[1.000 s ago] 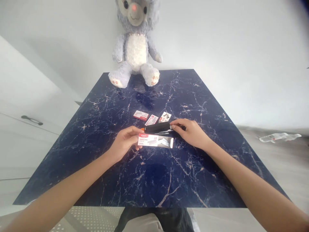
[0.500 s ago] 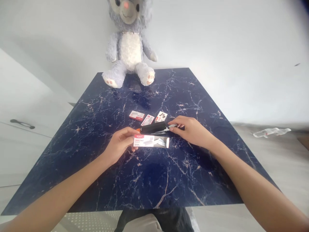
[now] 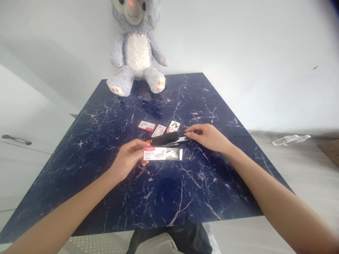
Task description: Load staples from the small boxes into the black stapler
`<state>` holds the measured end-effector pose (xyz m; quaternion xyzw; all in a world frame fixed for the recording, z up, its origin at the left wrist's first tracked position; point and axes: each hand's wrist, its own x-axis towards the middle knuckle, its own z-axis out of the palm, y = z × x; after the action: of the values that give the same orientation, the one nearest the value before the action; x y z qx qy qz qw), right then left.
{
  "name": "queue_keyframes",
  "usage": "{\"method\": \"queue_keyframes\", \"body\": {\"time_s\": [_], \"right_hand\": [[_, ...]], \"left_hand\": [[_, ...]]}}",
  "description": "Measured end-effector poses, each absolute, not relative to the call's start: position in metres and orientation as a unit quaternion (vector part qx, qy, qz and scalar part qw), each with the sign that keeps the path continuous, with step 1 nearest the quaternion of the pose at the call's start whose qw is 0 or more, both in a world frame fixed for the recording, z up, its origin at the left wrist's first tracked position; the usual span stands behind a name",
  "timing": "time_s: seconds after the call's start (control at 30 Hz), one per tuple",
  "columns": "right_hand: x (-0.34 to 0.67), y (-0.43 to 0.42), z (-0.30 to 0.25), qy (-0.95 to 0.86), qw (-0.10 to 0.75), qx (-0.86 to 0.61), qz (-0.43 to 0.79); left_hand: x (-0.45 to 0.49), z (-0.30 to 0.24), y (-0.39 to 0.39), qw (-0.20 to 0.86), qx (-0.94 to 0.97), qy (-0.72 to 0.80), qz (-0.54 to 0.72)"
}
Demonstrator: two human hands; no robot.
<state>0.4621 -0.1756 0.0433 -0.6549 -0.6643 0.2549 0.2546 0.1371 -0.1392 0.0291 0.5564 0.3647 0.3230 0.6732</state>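
Observation:
My left hand (image 3: 129, 157) grips the left end of a long white and red stapler box (image 3: 162, 153), held just above the dark blue marble table (image 3: 111, 120). Its right end flap looks open. A black stapler (image 3: 166, 138) sticks out behind the box, level with the tabletop. My right hand (image 3: 208, 137) pinches the stapler's right end, where a bit of metal shows. Just beyond the stapler lie three small red and white staple boxes (image 3: 158, 129) in a row.
A grey and white plush toy (image 3: 135, 53) sits at the table's far edge against the white wall. A white cabinet with a dark handle (image 3: 16, 139) stands to the left. A clear plastic bottle (image 3: 290, 140) lies on the floor at right.
Both hands, the box and the stapler have shifted slightly left and up in view as the camera moved. My right hand's fingers sit further along the stapler's end; the grips look the same.

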Motion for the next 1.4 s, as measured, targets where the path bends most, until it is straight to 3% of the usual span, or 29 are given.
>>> {"method": "queue_keyframes", "body": {"time_s": [0.17,0.57,1.07,1.4], "right_hand": [[0.457,-0.179,0.045,-0.696,0.310,-0.604,0.233],[0.450,-0.181,0.040,-0.745,0.299,-0.566,0.189],[0.449,-0.190,0.053,-0.702,0.198,-0.677,0.097],[0.442,-0.187,0.041,-0.802,0.221,-0.545,0.105]], "left_hand": [[0.137,0.030,-0.139,0.671,0.561,0.364,0.321],[0.139,0.031,-0.140,0.674,0.551,0.368,0.325],[0.138,0.030,-0.140,0.675,0.545,0.373,0.329],[0.139,0.030,-0.140,0.675,0.544,0.375,0.327]]}}
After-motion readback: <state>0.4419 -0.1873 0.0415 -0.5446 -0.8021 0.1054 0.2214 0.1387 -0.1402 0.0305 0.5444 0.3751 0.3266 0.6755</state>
